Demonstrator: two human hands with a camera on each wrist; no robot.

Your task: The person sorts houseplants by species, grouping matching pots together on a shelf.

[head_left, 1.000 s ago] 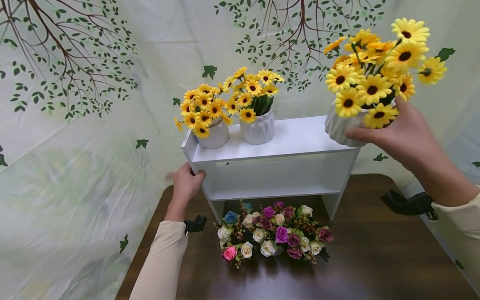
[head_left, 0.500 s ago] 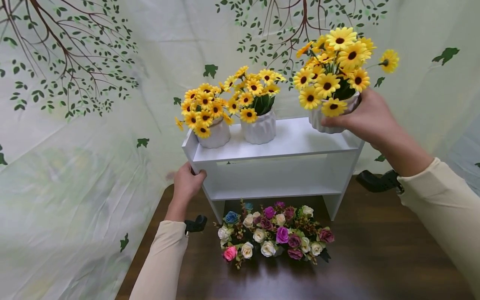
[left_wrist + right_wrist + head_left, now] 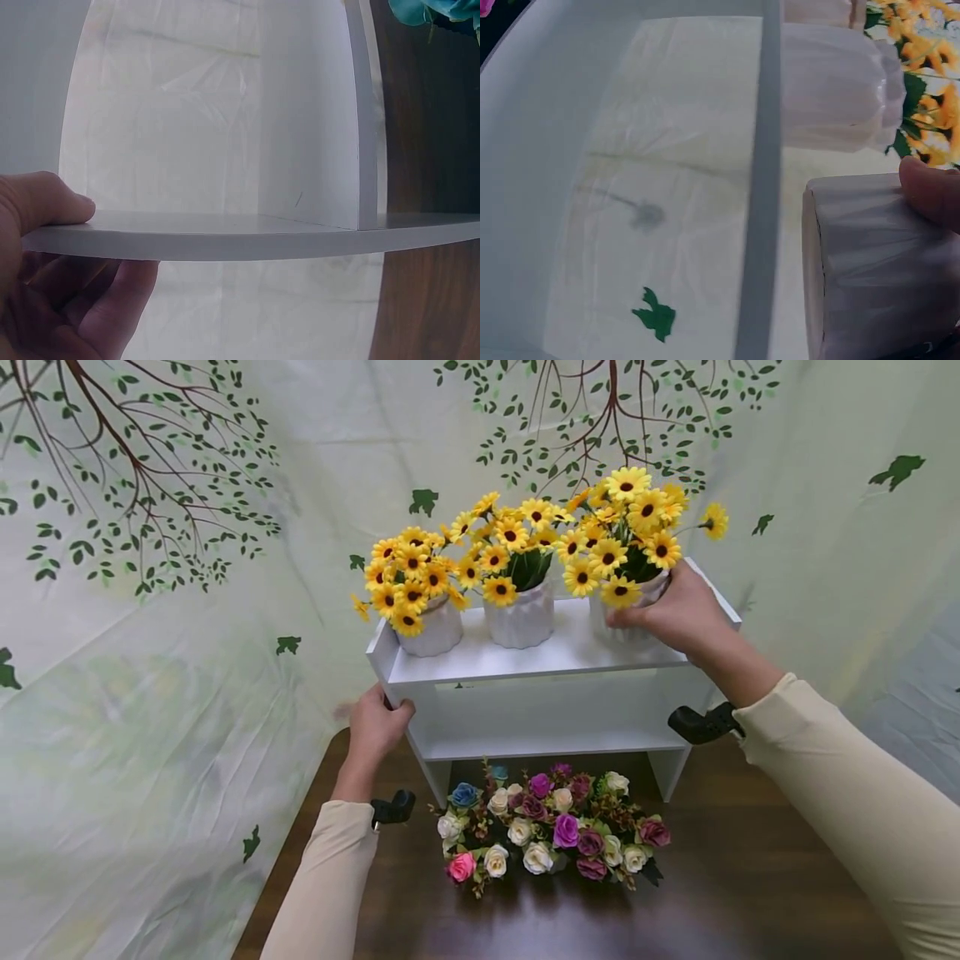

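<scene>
My right hand (image 3: 681, 614) grips a white ribbed flowerpot (image 3: 885, 262) of yellow daisies (image 3: 630, 539) over the right end of the white shelf's top board. Seen from the right wrist, a narrow gap shows between the pot's base and the board. Two similar white pots of yellow daisies, a middle one (image 3: 520, 617) and a left one (image 3: 431, 631), stand on that board. With thumb and fingers on either side, my left hand (image 3: 375, 724) grips the left side panel of the shelf (image 3: 555, 714); the left wrist view shows the thumb (image 3: 56, 199) on the panel.
Artificial roses (image 3: 551, 827) in cream, purple, pink and blue sit in front of the shelf's lower opening on a dark wooden table (image 3: 750, 860). A pale fabric backdrop (image 3: 150, 693) printed with branches and leaves hangs behind and to the left.
My right hand has carried the daisy pot left and down, from beyond the shelf's right end to just over the top board. The left hand stays on the side panel.
</scene>
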